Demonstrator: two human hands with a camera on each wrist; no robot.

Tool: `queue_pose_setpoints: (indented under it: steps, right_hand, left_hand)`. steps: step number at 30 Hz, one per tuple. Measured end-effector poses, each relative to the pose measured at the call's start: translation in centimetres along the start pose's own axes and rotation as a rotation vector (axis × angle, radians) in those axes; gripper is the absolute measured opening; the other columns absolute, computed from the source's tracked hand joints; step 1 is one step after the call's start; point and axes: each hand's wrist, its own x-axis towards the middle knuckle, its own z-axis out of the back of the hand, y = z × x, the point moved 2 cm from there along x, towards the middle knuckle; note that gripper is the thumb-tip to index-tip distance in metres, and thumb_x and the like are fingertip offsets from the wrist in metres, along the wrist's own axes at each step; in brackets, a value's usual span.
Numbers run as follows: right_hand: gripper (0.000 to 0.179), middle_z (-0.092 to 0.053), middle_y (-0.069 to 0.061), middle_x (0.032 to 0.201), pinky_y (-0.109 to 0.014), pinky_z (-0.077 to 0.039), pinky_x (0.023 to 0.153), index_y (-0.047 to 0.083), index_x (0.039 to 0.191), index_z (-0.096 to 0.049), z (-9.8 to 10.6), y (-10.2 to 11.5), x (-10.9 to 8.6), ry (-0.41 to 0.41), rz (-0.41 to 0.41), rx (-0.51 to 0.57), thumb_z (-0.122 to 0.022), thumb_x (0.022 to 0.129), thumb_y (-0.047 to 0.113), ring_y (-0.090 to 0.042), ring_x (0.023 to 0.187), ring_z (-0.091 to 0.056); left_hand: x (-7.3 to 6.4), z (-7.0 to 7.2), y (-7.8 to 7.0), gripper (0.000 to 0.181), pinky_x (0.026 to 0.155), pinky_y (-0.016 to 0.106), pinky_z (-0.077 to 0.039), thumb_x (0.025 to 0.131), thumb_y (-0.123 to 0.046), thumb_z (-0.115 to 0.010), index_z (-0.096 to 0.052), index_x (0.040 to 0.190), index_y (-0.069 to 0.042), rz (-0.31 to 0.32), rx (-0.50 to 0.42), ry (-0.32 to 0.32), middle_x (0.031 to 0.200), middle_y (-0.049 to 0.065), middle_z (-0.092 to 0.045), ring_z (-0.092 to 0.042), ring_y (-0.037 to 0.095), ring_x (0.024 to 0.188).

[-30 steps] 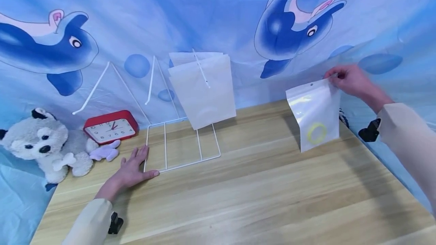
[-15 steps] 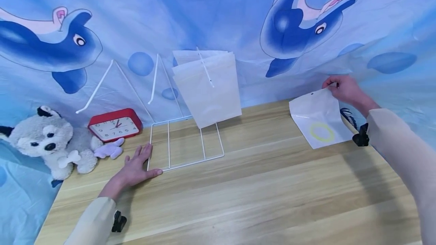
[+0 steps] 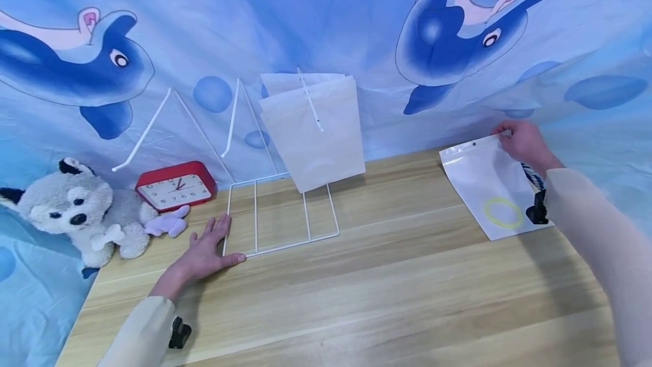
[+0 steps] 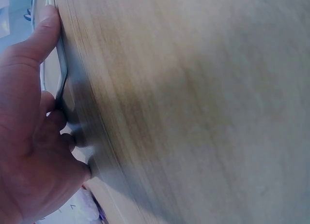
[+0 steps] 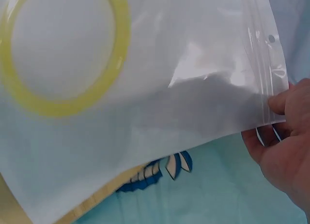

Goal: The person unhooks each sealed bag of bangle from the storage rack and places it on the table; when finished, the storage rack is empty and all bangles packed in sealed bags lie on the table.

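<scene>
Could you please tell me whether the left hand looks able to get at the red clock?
Probably yes: bare tabletop lies between the left hand and the nearby red clock, though the hand would likely have to leave the white rack.

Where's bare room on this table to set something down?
The wooden tabletop is bare in front of the white wire rack and between rack and zip pouch. The left end is crowded: husky plush, red clock, purple toy, left hand.

Head view bright, soft-shadowed; patchy glare on the bag [image 5: 169,96]; left wrist view dim, hazy
</scene>
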Motion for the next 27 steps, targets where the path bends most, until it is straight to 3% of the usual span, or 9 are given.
queue_pose_setpoints:
  steps: [6, 11, 15, 23, 27]
  right_hand:
    - [0.021, -0.062, -0.036, 0.101, -0.038, -0.043, 0.058, -0.014, 0.104, -0.063, -1.2, -0.8, 0.5, -0.066, 0.037, -0.042, -0.048, 0.095, -0.002, -0.045, 0.08, -0.056]
    - [0.023, -0.06, -0.039, 0.104, -0.058, -0.043, 0.079, -0.018, 0.102, -0.062, -1.7, -1.2, 0.6, -0.101, 0.045, -0.062, -0.047, 0.092, -0.003, -0.053, 0.096, -0.055]
    - [0.025, -0.059, -0.04, 0.107, -0.064, -0.038, 0.09, -0.019, 0.103, -0.062, -2.0, -1.0, 0.9, -0.099, 0.044, -0.058, -0.045, 0.092, -0.004, -0.056, 0.104, -0.052]
    - [0.024, -0.057, -0.039, 0.107, -0.065, -0.037, 0.091, -0.018, 0.105, -0.062, -2.6, -0.4, 1.1, -0.065, -0.004, -0.154, -0.048, 0.093, -0.003, -0.054, 0.105, -0.045]
    - [0.024, -0.054, -0.039, 0.104, -0.066, -0.038, 0.087, -0.017, 0.105, -0.063, -2.9, -0.4, 1.1, -0.057, 0.015, -0.239, -0.049, 0.094, -0.001, -0.054, 0.101, -0.045]
  left_hand:
    - [0.0, 0.0, 0.0, 0.115, 0.106, 0.076, 0.005, 0.083, -0.057, -0.074, -0.012, 0.157, 0.004, 0.011, -0.009, 0.008, 0.161, 0.03, -0.011, 0.002, 0.052, 0.146]
    - [0.3, 0.2, -0.3, 0.114, 0.107, 0.075, 0.005, 0.083, -0.058, -0.073, -0.012, 0.158, 0.002, 0.007, -0.025, 0.011, 0.162, 0.028, -0.009, 0.004, 0.051, 0.146]
    - [0.4, 0.4, -0.3, 0.114, 0.107, 0.075, 0.004, 0.083, -0.058, -0.074, -0.013, 0.158, 0.003, 0.013, -0.013, 0.005, 0.162, 0.029, -0.01, 0.003, 0.051, 0.146]
    - [0.2, 0.5, -0.1, 0.114, 0.107, 0.075, 0.004, 0.083, -0.057, -0.074, -0.012, 0.158, 0.003, 0.01, -0.004, 0.0, 0.162, 0.028, -0.011, 0.002, 0.051, 0.146]
    - [0.1, 0.2, 0.0, 0.113, 0.106, 0.076, 0.004, 0.084, -0.056, -0.074, -0.013, 0.157, 0.005, -0.001, -0.006, -0.006, 0.161, 0.029, -0.013, 0.001, 0.052, 0.146]
